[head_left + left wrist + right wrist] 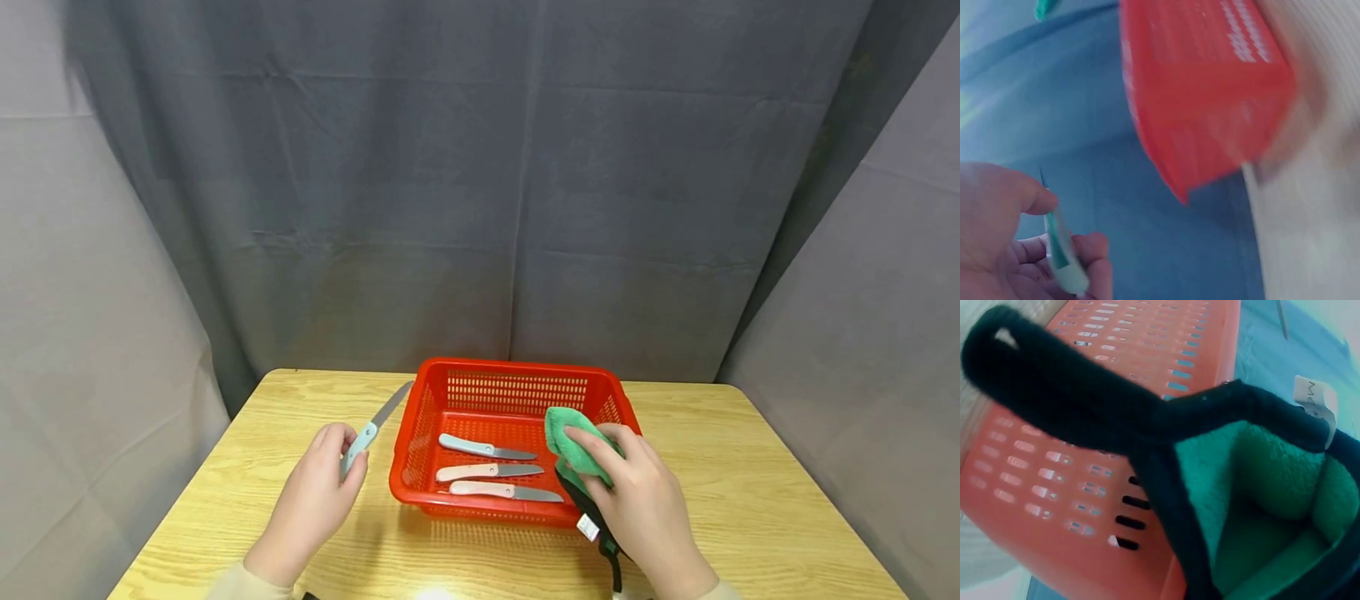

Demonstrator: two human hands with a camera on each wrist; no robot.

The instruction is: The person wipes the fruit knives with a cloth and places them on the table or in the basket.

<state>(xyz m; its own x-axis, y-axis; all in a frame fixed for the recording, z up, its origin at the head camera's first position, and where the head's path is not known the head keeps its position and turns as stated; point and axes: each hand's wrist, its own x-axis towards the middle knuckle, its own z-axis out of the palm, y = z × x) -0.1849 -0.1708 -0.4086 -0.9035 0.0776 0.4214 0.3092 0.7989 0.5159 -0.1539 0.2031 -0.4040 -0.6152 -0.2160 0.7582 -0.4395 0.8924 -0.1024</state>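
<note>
A knife with a pale blue handle (361,448) is gripped in my left hand (318,492), its blade (393,403) slanting up toward the left rim of the red basket. In the left wrist view the thumb and fingers close round that knife's handle (1063,256). My right hand (637,492) grips a green cloth with dark edging (573,442) over the basket's right side. A dark loop (1054,381) and white tag (1316,403) show on the cloth in the right wrist view. Inside the basket lie a blue-handled knife (467,445) and two pale pink-handled knives (467,472), blades pointing right.
The red perforated basket (517,367) stands mid-table on the light wooden tabletop (300,408). Grey curtain (375,208) hangs behind the table, with pale cloth (90,333) on both sides.
</note>
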